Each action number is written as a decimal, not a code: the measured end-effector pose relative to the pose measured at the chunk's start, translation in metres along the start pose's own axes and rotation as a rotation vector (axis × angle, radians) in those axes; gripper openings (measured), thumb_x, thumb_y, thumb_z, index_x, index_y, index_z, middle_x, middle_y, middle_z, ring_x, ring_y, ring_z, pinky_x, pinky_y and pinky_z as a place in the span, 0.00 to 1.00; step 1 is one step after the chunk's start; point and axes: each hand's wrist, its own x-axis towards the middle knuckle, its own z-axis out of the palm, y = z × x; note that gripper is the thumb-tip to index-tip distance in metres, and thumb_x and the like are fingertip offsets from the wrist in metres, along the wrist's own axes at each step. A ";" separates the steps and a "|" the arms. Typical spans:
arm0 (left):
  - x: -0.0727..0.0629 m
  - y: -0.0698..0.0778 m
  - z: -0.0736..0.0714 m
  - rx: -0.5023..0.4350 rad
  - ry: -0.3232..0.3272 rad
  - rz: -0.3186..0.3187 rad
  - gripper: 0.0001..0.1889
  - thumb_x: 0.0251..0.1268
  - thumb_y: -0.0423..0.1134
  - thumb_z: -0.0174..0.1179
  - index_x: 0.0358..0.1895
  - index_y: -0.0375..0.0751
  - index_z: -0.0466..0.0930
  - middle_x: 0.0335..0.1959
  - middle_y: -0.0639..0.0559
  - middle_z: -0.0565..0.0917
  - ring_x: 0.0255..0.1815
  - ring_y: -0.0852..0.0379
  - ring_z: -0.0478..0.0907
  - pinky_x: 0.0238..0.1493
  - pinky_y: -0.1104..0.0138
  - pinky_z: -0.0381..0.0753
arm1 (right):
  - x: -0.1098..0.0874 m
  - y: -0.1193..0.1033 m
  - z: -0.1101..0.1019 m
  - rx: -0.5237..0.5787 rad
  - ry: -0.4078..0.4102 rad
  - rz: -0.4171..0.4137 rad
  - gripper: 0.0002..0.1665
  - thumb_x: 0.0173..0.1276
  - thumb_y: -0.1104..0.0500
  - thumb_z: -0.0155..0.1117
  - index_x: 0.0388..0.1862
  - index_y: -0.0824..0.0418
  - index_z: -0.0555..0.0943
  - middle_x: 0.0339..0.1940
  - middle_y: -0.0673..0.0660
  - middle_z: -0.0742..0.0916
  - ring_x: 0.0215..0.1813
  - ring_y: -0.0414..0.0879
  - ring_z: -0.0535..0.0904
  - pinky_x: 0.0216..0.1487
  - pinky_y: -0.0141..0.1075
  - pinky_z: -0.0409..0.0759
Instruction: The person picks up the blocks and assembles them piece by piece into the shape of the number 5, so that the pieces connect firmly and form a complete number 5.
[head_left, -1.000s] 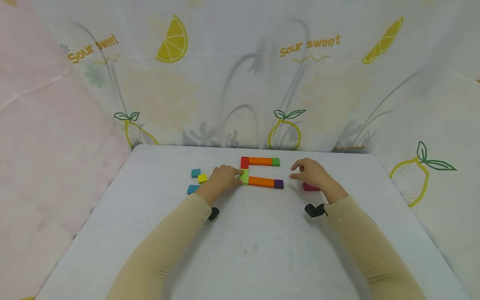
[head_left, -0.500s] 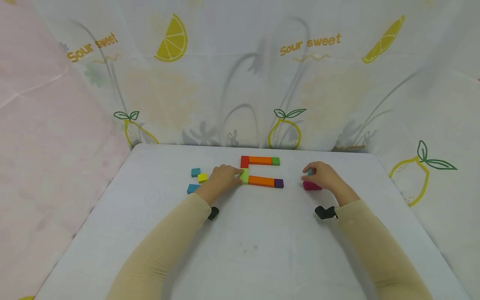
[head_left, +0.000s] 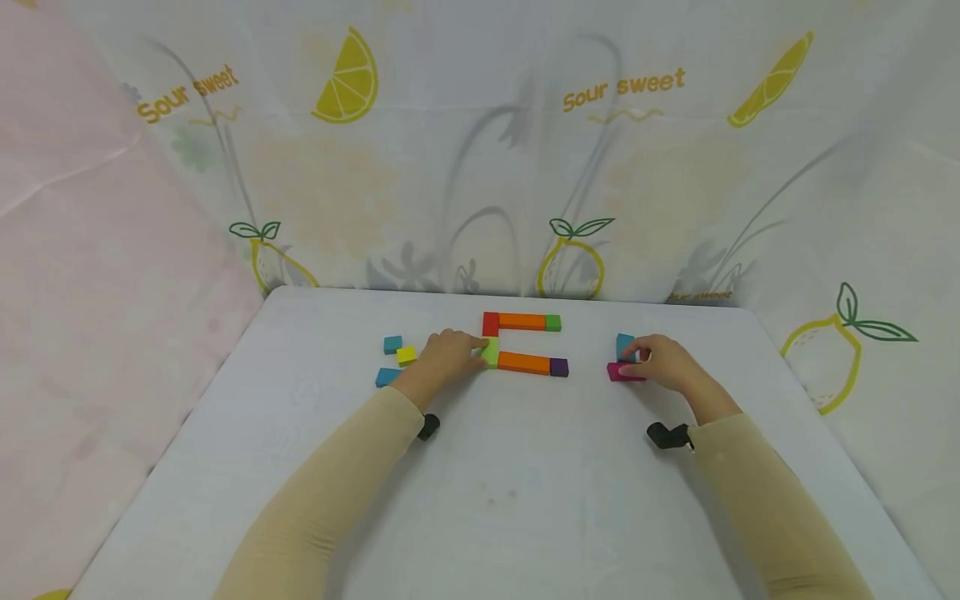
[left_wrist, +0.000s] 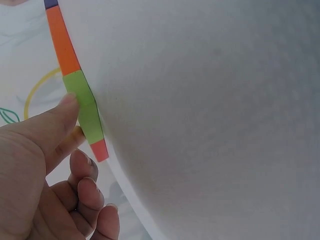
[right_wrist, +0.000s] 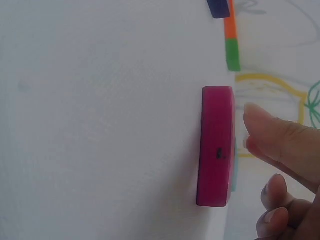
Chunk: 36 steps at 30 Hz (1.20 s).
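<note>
Blocks (head_left: 523,362) on table (head_left: 517,450), lemon-print backdrop (head_left: 465,158).

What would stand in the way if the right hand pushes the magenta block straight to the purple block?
Nothing visible: the head view shows only table between the magenta block and the purple block. The blue block by the right hand lies outside that path.

Desk (head_left: 495,517): block frame (head_left: 523,362) at centre, open side right. Loose blocks (head_left: 392,344) left of it. Right: front block (right_wrist: 216,145), rear block (head_left: 624,343) just behind. Cloth (head_left: 420,167) behind desk.
</note>
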 end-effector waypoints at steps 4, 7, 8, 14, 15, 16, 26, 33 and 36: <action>-0.001 0.001 0.000 -0.002 -0.005 -0.007 0.27 0.72 0.52 0.60 0.72 0.59 0.71 0.68 0.47 0.76 0.65 0.43 0.69 0.69 0.49 0.64 | -0.001 0.004 0.004 0.006 0.006 0.000 0.18 0.63 0.56 0.74 0.47 0.66 0.85 0.32 0.56 0.76 0.36 0.50 0.70 0.35 0.39 0.69; -0.001 0.001 0.000 -0.002 -0.006 -0.005 0.27 0.72 0.52 0.59 0.72 0.59 0.71 0.68 0.47 0.76 0.65 0.43 0.69 0.69 0.49 0.64 | -0.001 0.005 0.007 0.014 0.006 0.000 0.17 0.62 0.56 0.75 0.46 0.65 0.85 0.32 0.56 0.76 0.36 0.50 0.71 0.34 0.39 0.70; -0.001 0.001 0.000 -0.002 -0.007 -0.004 0.26 0.72 0.52 0.59 0.72 0.59 0.71 0.68 0.47 0.76 0.65 0.43 0.69 0.68 0.49 0.64 | -0.001 0.005 0.007 0.015 0.006 0.001 0.17 0.62 0.56 0.75 0.45 0.65 0.86 0.32 0.56 0.76 0.36 0.51 0.71 0.35 0.39 0.70; -0.001 0.000 0.001 -0.002 0.002 0.002 0.26 0.72 0.52 0.59 0.72 0.58 0.72 0.67 0.47 0.76 0.65 0.43 0.69 0.68 0.49 0.64 | -0.001 0.003 0.011 0.016 0.013 0.008 0.16 0.62 0.57 0.76 0.45 0.65 0.87 0.30 0.56 0.76 0.36 0.50 0.70 0.34 0.39 0.69; -0.001 0.000 0.001 -0.002 0.004 0.000 0.26 0.72 0.53 0.59 0.72 0.58 0.72 0.67 0.47 0.76 0.65 0.43 0.69 0.68 0.49 0.64 | -0.001 0.002 0.012 0.018 0.013 0.008 0.16 0.61 0.57 0.76 0.45 0.65 0.87 0.30 0.55 0.76 0.36 0.50 0.70 0.34 0.39 0.69; -0.001 0.000 0.001 -0.004 0.004 -0.002 0.26 0.72 0.52 0.60 0.72 0.58 0.72 0.67 0.47 0.76 0.65 0.43 0.69 0.69 0.49 0.64 | -0.001 0.001 0.013 0.017 0.011 0.007 0.16 0.61 0.57 0.76 0.45 0.65 0.87 0.29 0.55 0.76 0.36 0.50 0.70 0.34 0.39 0.69; -0.001 -0.001 0.002 -0.008 -0.004 -0.009 0.27 0.72 0.53 0.60 0.72 0.59 0.72 0.68 0.47 0.76 0.66 0.42 0.68 0.69 0.48 0.63 | 0.002 -0.022 0.026 0.002 -0.040 -0.040 0.14 0.60 0.58 0.77 0.43 0.62 0.87 0.31 0.54 0.79 0.38 0.49 0.72 0.37 0.39 0.70; -0.001 0.000 -0.001 -0.011 -0.012 -0.011 0.27 0.72 0.53 0.60 0.72 0.59 0.72 0.68 0.47 0.76 0.66 0.42 0.68 0.70 0.48 0.63 | 0.003 -0.033 0.036 -0.004 -0.070 -0.069 0.14 0.60 0.58 0.78 0.43 0.61 0.87 0.32 0.55 0.79 0.37 0.49 0.72 0.35 0.38 0.70; -0.001 0.000 -0.001 -0.011 -0.009 -0.007 0.27 0.72 0.53 0.60 0.72 0.58 0.72 0.68 0.47 0.76 0.66 0.42 0.69 0.69 0.48 0.63 | 0.003 -0.037 0.039 0.003 -0.076 -0.076 0.14 0.60 0.57 0.78 0.43 0.60 0.88 0.33 0.55 0.78 0.39 0.50 0.72 0.37 0.38 0.71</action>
